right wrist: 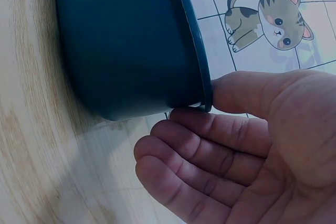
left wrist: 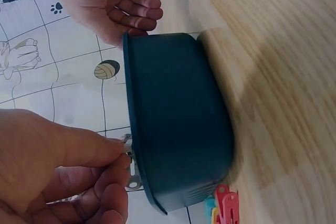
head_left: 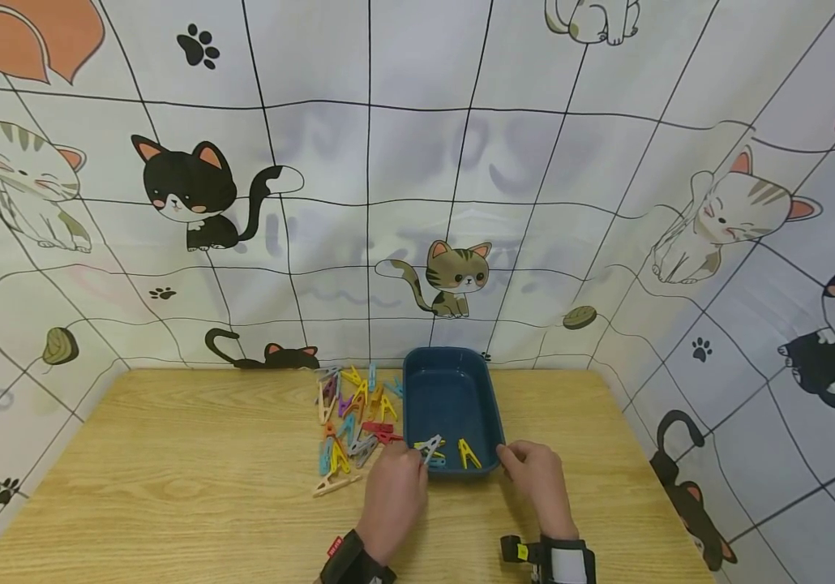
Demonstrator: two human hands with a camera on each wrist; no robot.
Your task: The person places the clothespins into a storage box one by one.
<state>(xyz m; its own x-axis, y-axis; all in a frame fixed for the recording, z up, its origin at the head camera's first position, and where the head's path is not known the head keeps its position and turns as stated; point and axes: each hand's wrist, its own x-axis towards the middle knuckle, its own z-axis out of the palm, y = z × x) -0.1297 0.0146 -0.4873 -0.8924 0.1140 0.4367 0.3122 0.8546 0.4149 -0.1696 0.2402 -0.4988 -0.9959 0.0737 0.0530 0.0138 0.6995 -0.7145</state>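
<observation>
A dark blue plastic basin [head_left: 451,397] stands on the table, with a yellow clothespin [head_left: 468,454] and a few blue and yellow ones at its near end. My left hand [head_left: 394,491] pinches a grey clothespin [head_left: 430,447] between thumb and forefinger above the basin's near left corner. In the left wrist view, that grey clothespin [left wrist: 133,174] is partly hidden behind the rim. At the near right corner, my right hand [head_left: 537,478] pinches the basin's rim, thumb on one side and forefinger on the other. Its remaining fingers [right wrist: 168,182] lie loosely bent below the rim.
Left of the basin lies a loose pile of clothespins in several colours, among them a red clothespin [head_left: 377,427] and a beige clothespin [head_left: 335,485]. The wooden table [head_left: 191,462] meets a cat-patterned cloth [head_left: 330,162] at the back and sides.
</observation>
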